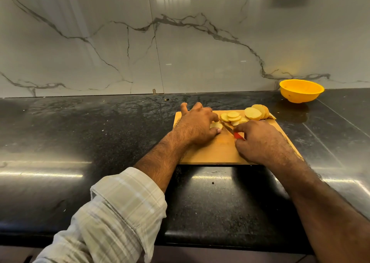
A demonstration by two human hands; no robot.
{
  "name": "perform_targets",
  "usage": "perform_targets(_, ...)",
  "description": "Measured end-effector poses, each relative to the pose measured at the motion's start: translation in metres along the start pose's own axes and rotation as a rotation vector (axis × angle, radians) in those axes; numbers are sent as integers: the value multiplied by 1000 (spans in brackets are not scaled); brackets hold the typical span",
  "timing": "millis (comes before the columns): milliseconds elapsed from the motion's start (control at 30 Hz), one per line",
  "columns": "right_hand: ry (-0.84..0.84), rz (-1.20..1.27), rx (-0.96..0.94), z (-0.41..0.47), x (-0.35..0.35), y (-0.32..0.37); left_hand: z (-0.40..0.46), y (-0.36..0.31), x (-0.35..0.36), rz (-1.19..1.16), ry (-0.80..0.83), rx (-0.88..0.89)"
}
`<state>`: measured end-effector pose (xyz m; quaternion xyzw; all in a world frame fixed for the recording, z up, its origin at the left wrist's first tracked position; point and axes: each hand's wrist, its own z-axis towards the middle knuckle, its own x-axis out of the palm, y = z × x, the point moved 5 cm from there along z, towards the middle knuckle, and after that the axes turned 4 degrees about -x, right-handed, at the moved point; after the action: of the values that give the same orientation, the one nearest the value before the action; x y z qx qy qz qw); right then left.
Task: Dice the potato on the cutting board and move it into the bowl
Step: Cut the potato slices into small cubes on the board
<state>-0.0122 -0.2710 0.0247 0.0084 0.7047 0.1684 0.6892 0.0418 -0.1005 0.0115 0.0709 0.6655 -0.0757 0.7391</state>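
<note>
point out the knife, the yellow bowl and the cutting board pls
knife (238, 135): head view, on the red handle showing between the right hand's fingers.
yellow bowl (300, 94): head view, on the outer front wall.
cutting board (216, 152): head view, on the bare wood near its front edge.

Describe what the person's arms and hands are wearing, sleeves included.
The left arm has a light plaid shirt sleeve, cream with faint grey and tan checks, rolled up below the elbow. The right forearm shows no sleeve in view. Both the left hand and right hand are bare: no gloves, rings or watch visible.
</note>
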Motion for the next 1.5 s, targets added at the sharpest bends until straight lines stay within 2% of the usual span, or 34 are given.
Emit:
perform_targets(200, 4, -8, -20, -1, 4, 4, 1, 4, 4, 17, 50, -19)
perform_targets(467, -26, 32, -22, -2, 4, 6, 0, 5, 3, -130, 1, -23)
perform_targets(800, 2, 50, 1, 3, 11, 19, 0, 1, 1, -135, 2, 13)
perform_targets(1100, -93, 90, -18, 5, 9, 17, -3, 5, -2, -160, -41, 16)
perform_targets(1500, -36, 75, -22, 1, 7, 27, 0, 4, -3, -135, -55, 28)
